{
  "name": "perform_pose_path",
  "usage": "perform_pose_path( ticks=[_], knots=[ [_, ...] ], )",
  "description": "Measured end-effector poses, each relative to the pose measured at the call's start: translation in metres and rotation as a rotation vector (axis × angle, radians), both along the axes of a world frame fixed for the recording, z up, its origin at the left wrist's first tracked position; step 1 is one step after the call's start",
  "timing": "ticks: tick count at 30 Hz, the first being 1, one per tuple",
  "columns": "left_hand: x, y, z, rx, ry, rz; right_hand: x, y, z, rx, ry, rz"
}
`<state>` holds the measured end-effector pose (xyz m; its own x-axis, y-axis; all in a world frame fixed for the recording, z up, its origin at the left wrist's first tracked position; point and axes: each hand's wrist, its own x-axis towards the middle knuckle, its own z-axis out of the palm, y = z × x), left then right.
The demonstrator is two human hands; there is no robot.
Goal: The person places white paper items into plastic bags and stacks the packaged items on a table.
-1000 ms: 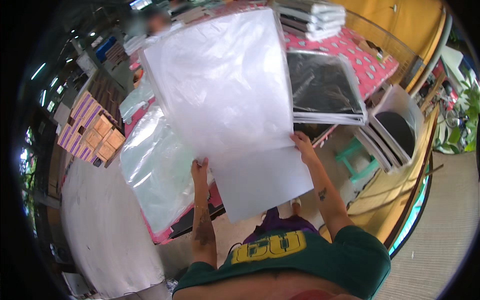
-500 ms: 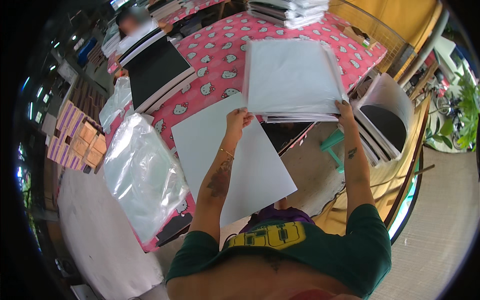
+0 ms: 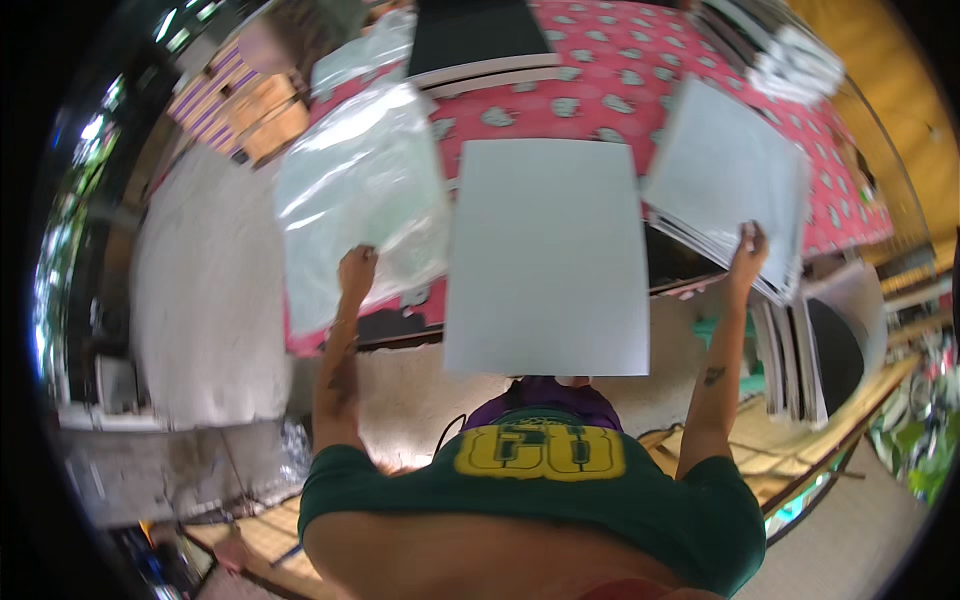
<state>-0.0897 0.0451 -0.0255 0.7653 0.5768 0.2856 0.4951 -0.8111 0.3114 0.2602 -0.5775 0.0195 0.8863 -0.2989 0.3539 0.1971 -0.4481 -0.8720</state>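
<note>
A large white sheet (image 3: 545, 250) lies in front of me, its near part jutting past the table edge. My left hand (image 3: 358, 268) is over the near part of the clear plastic bags (image 3: 365, 190), to the left of the sheet. Its fingers are curled together, with nothing visible in them. On the right, my right hand (image 3: 748, 252) is at the near edge of a stack of plastic-covered sheets (image 3: 735, 165). Its fingers look loosely apart, though blurred; I cannot tell if they touch the stack.
The table has a pink patterned cover (image 3: 590, 50). A black-topped stack (image 3: 480, 40) stands at the back, and more wrapped stacks (image 3: 795, 65) at the far right. Right of the table are upright boards with a curved clear sheet (image 3: 850, 310). Boxes (image 3: 250, 105) are piled at far left.
My view has turned left. My left hand has moved off the covered stack to the plastic bags, and my right hand has let go of its corner. The stack now sits askew; the white sheet appears straighter.
</note>
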Motion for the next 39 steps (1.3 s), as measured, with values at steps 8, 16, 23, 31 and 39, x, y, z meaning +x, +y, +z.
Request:
perform_pose_path(
  ticks=[8,16,23,31,39],
  knots=[
    [-0.023,0.007,0.036,-0.147,0.205,0.249,-0.223,0.303,0.003,0.515,0.804,1.311],
    [0.012,-0.112,0.136,-0.513,-0.603,-0.042,-0.243,0.346,0.025,0.77,0.681,1.26],
    [0.03,-0.144,0.141,-0.581,-0.515,-0.283,-0.266,0.283,0.063,0.895,0.926,1.143],
    [0.046,-0.207,0.138,-0.347,-0.387,-0.282,-0.26,0.239,0.08,1.367,0.598,1.069],
    [0.065,-0.224,0.126,-0.295,-0.562,-0.186,-0.239,0.194,0.052,1.572,0.462,1.29]
  ],
)
